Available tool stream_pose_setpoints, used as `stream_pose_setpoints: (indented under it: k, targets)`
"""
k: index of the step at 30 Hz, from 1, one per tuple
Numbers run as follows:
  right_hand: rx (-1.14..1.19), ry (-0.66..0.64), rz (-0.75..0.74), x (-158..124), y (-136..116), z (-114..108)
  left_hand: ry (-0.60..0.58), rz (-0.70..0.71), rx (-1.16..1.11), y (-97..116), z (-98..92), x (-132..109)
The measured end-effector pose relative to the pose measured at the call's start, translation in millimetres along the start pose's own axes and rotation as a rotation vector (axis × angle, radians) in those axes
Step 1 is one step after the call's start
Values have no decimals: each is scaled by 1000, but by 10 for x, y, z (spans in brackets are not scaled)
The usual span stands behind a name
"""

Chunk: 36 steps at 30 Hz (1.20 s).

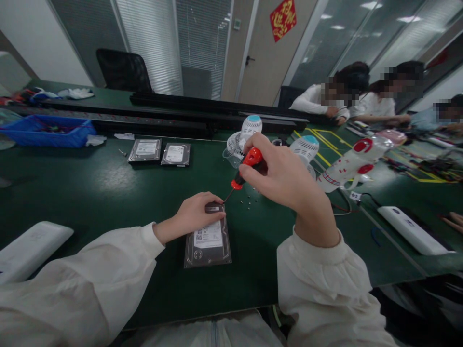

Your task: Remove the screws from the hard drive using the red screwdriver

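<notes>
A hard drive (pixel 210 251) with a white label lies flat on the green table in front of me. My left hand (pixel 194 215) is on its far part, thumb and fingers closed about the drive and covering some of the label. In my right hand (pixel 284 176) is a red and black screwdriver (pixel 253 156), gripped by the handle and tilted. Its thin shaft points down to the drive's far right corner, where the tip meets or nearly meets the edge. Several small screws (pixel 249 203) are scattered on the table right of the drive.
Two more hard drives (pixel 145 150) (pixel 175 154) lie farther back, left of a small white fan (pixel 252 126). A blue bin (pixel 50 137) stands far left. A bottle (pixel 356 161), cables and a white device (pixel 412 230) are on the right. People sit beyond, at right.
</notes>
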State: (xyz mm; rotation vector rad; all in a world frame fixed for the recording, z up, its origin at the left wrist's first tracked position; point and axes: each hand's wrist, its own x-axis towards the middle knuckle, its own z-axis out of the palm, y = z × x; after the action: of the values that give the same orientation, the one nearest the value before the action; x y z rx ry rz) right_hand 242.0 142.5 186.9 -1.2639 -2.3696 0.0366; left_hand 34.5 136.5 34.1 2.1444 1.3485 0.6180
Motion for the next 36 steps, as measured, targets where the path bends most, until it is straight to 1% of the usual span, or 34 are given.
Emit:
stream_pose_setpoints:
  k: [4,10,15,18,23,28,31,33,36]
  targets:
    - [-10,45,37,5,22,0,-10,5,-8,-16,5,4]
    - [9,-9,-20,-5,20,-19,-9,-1,-5,-24,5,3]
    - [-7,35,46,0,17,5,-5,0,0,0,-8,-2]
    - [11,54,29,-3,25,4,0,13,4,3,-6,-5]
    - [43,19,-7,-24,-5,-17,20,17,18,-7,15,2]
    - [30,53,9,-29,-17,3,11,7,17,5,6,2]
    - [53,116,15,-104,-26,-60,-6,28,13,0,-6,4]
    - [47,218,36,-244,-58,-126,-14,49,9,-19,-10,15]
    - [7,417,41,-611,-123,-151,-27,75,8,-60,-12,52]
